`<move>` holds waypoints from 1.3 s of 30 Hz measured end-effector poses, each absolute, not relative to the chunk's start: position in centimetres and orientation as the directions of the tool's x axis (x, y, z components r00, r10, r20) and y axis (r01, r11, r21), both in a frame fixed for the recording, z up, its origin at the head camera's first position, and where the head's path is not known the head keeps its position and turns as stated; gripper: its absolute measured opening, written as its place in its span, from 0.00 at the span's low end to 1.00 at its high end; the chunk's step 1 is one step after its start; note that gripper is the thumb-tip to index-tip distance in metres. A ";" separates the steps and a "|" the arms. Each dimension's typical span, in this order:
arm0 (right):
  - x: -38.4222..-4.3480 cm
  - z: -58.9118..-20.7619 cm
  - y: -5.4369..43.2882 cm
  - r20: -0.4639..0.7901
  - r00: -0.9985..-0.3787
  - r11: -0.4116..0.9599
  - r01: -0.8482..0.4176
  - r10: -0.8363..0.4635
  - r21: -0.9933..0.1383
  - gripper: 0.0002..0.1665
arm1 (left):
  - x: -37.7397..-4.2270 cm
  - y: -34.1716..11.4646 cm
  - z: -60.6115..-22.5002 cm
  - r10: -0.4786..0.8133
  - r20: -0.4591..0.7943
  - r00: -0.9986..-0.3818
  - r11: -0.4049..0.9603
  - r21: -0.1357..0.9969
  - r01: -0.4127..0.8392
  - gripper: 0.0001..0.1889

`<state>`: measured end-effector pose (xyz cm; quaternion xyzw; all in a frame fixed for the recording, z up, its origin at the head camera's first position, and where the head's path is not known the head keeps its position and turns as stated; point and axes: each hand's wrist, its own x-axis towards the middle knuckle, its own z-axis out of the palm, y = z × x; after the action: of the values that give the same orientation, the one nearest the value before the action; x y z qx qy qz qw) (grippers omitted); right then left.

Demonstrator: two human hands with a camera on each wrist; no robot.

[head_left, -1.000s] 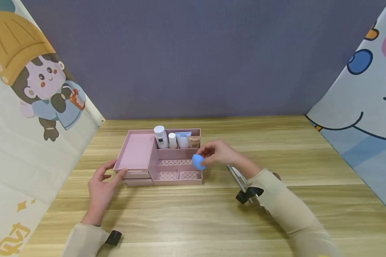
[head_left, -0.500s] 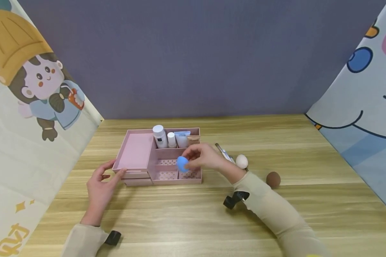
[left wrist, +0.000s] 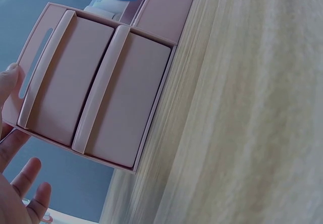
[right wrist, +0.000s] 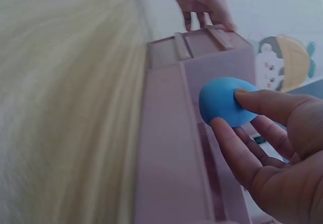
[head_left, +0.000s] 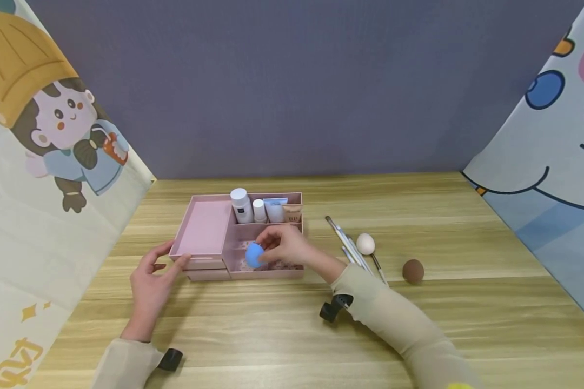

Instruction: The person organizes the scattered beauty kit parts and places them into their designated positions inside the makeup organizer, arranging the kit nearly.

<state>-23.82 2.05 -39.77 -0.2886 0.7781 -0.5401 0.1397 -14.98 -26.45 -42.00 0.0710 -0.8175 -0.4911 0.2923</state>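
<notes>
A blue makeup sponge (head_left: 254, 255) is pinched between the thumb and fingers of my right hand (head_left: 287, 246), over the front left compartment of a pink cosmetics organizer (head_left: 267, 274). The right wrist view shows thumb and fingertip pressing the sponge (right wrist: 224, 103) from two sides. My left hand (head_left: 153, 278) grips the organizer's front left corner, thumb on the upper front edge, a finger against the side. Two shut drawers (left wrist: 70, 77) face forward below that hand. In the rear compartment stand a white bottle (head_left: 243, 208), a smaller white bottle (head_left: 259, 210) and two tubes (head_left: 276, 209).
To the organizer's right lie several makeup brushes (head_left: 350, 246), partly behind the right sleeve. Beside them are a white egg-shaped sponge (head_left: 365, 244) and a brown round sponge (head_left: 413, 271). A grey panel (head_left: 311, 92) stands behind the wooden table (head_left: 253, 335).
My right hand has carried the blue sponge leftward across the organizer, from its right edge to the front left compartment. The brushes and other sponges came into view. My left hand stays on the corner.
</notes>
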 end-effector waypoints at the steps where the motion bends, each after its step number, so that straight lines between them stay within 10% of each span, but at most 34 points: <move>1: -23.8 -39.9 1.8 0.103 -0.794 0.255 -0.311 -0.599 -0.916 0.18 | -15.0 -26.4 -42.0 -0.403 0.409 -0.819 0.506 0.845 0.173 0.19; 39: -22.6 -40.9 -2.0 0.086 -0.789 0.537 -0.490 -0.609 -0.687 0.16 | -14.6 -26.2 -41.8 -0.414 0.391 -0.822 0.489 0.857 0.162 0.21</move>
<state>-22.56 -2.00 -40.89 -0.3147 0.8728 -0.3640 0.0817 -14.60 -26.21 -41.79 0.0776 -0.8133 -0.4995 0.2881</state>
